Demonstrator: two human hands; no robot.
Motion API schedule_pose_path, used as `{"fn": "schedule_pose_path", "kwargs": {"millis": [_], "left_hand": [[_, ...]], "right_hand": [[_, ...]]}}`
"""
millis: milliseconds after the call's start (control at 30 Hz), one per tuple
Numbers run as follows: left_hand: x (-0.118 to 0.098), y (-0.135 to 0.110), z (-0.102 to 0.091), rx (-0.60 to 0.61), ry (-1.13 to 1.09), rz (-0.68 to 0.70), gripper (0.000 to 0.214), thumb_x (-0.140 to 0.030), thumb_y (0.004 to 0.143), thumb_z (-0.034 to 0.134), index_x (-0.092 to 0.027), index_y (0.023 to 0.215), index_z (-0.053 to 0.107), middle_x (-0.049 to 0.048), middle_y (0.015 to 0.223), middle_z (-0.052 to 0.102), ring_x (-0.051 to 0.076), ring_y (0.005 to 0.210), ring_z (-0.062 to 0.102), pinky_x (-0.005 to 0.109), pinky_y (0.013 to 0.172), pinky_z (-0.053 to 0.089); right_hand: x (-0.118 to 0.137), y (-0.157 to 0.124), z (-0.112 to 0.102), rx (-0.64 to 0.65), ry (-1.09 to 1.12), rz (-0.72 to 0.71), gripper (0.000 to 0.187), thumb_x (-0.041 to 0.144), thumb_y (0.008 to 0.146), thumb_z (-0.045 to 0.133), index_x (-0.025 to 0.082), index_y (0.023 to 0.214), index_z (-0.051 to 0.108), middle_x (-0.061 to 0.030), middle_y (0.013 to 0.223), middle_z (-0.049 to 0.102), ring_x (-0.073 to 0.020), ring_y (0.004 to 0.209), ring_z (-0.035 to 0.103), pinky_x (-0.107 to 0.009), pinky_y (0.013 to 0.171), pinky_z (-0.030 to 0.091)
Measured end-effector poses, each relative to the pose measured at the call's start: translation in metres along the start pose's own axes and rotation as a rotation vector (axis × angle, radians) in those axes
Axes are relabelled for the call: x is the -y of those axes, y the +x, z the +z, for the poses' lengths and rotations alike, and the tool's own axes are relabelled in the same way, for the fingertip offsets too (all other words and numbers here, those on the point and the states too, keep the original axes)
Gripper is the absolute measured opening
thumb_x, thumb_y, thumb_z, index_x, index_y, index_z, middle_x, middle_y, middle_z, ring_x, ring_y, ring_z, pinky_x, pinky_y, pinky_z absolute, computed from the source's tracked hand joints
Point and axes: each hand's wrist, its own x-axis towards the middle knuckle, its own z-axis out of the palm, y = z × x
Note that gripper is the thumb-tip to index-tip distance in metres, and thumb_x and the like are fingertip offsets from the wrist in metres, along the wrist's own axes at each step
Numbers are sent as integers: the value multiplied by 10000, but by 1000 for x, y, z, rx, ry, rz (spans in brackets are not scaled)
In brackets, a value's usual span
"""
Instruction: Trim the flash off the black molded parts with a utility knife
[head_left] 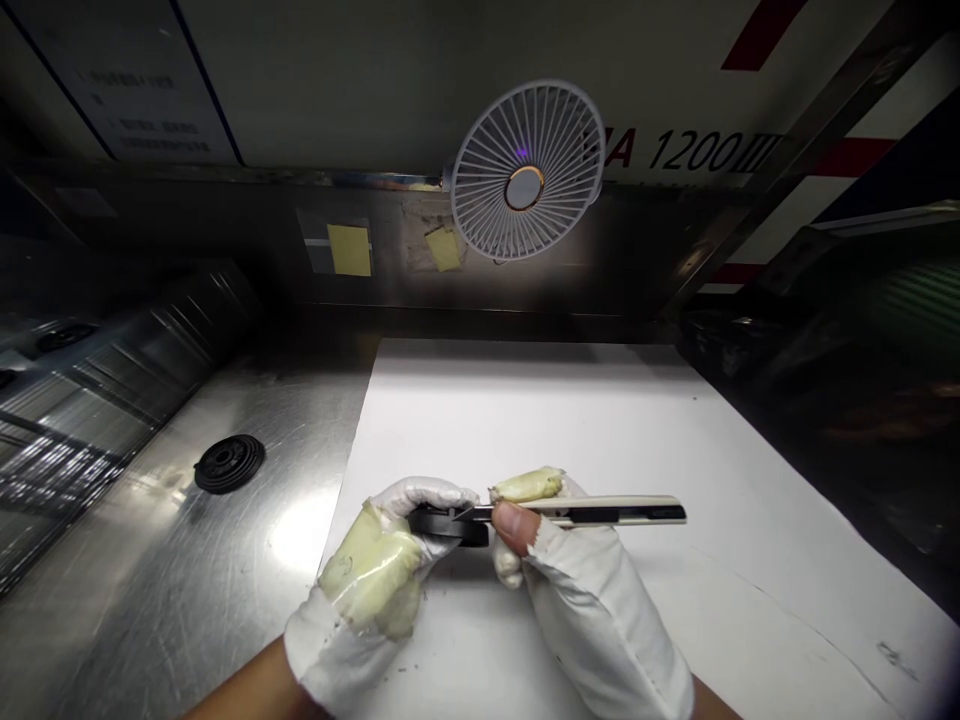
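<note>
My left hand (pixel 379 560), in a white glove with a worn yellowish patch, is closed around a black round part (pixel 466 532) above the white sheet (pixel 585 420). A utility knife (pixel 626 510) with a white and black handle lies in my right hand (pixel 551 550), its handle pointing to the right. The right glove leaves the thumb bare, and that thumb presses near the front of the knife. The blade reaches left to the rim of the black part and seems to touch it. The fingers under the part are mostly hidden.
Another black ribbed round part (pixel 229 463) lies on the metal table (pixel 277 430) at left. A white fan (pixel 527 170) stands out above the table's back. Clear stacked trays (pixel 75 430) line the left side. A dark plastic bag (pixel 840 400) is at right. Small dark scraps dot the sheet.
</note>
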Motion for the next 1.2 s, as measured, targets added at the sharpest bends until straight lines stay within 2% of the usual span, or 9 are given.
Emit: {"fn": "schedule_pose_path", "kwargs": {"millis": [233, 400, 533, 800, 933, 1067, 1200], "left_hand": [[-4, 2, 3, 12, -27, -18, 133, -178, 748, 605, -182, 880, 621, 39, 871, 649, 157, 809, 593, 262, 753, 448], [-3, 3, 3, 43, -192, -59, 155, -243, 726, 635, -164, 859, 623, 58, 863, 647, 194, 826, 596, 316, 779, 456], [0, 3, 3, 19, -172, -56, 135, -184, 733, 621, -161, 866, 610, 71, 910, 647, 222, 887, 595, 333, 787, 455], [3, 4, 2, -18, -97, -40, 155, -159, 728, 615, -151, 883, 609, 84, 912, 648, 209, 843, 599, 325, 763, 460], [2, 3, 4, -35, -220, -85, 185, -189, 672, 666, -156, 847, 619, 80, 893, 646, 222, 864, 591, 363, 827, 439], [4, 1, 3, -23, -258, -93, 212, -239, 687, 661, -162, 879, 617, 88, 928, 635, 233, 917, 575, 387, 880, 407], [5, 1, 1, 3, -301, -95, 238, -274, 673, 675, -158, 871, 616, 93, 923, 634, 240, 914, 573, 391, 879, 405]], "right_hand": [[-2, -1, 3, -27, 3, -11, 206, 308, 758, 643, 173, 658, 524, 16, 601, 526, -127, 568, 476, -284, 607, 401], [-2, 0, 2, -15, 29, 1, 222, 312, 749, 653, 170, 645, 517, 11, 603, 532, -128, 578, 482, -282, 612, 404], [-2, 0, 2, -23, 56, 3, 211, 295, 763, 641, 170, 642, 521, 14, 583, 531, -122, 555, 478, -275, 599, 403], [-3, -1, 2, -24, 56, 21, 187, 302, 759, 645, 171, 672, 543, 3, 601, 553, -135, 577, 498, -288, 627, 412], [-2, -1, 3, -14, 68, 17, 215, 300, 770, 631, 166, 629, 537, 2, 580, 545, -131, 561, 495, -281, 614, 410], [-1, -1, 3, 14, 86, 13, 181, 287, 768, 636, 171, 661, 548, 1, 600, 561, -136, 577, 506, -288, 638, 419], [-1, -1, 3, -8, 60, 25, 237, 305, 763, 635, 162, 604, 533, -2, 592, 551, -133, 570, 502, -278, 622, 419]]}}
